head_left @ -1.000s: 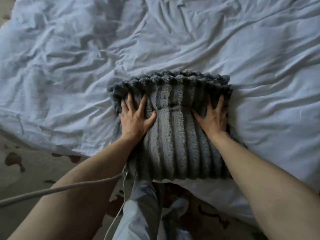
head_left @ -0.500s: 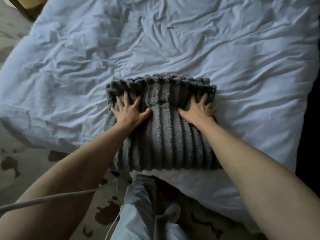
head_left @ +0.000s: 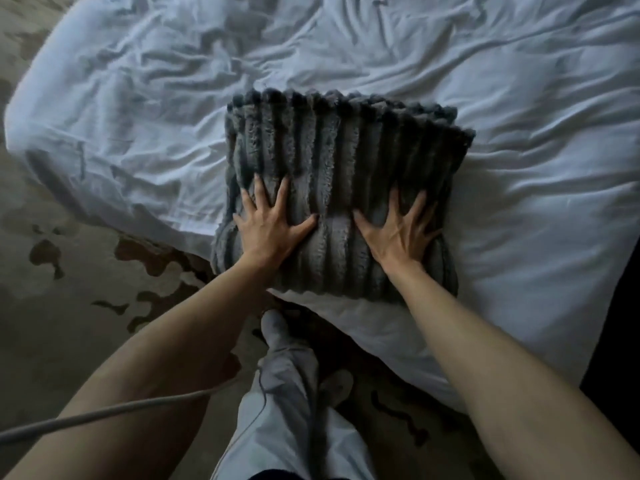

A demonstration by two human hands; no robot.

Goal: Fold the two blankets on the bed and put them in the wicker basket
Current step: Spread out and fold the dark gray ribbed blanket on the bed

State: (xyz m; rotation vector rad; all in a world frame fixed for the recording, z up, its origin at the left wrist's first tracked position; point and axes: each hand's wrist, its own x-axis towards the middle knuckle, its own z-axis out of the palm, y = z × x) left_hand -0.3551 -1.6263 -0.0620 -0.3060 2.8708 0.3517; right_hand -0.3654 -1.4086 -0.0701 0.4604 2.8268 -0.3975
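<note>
A grey ribbed plush blanket point(head_left: 343, 147) lies folded into a thick rectangle at the near corner of the bed, on a rumpled white sheet point(head_left: 502, 98). My left hand point(head_left: 268, 223) presses flat on its near left part, fingers spread. My right hand point(head_left: 401, 230) presses flat on its near right part, fingers spread too. Neither hand grips the fabric. No second blanket and no wicker basket show in this view.
The bed's corner points toward me, with patterned beige and brown carpet point(head_left: 52, 306) to the left and below. My legs in light trousers point(head_left: 287, 410) stand at the bed's edge. A pale cable point(head_left: 104, 408) crosses the lower left.
Both hands have slid back along the folded blanket from near its far edge toward its near half. The view has shifted, so the bed's corner shows more.
</note>
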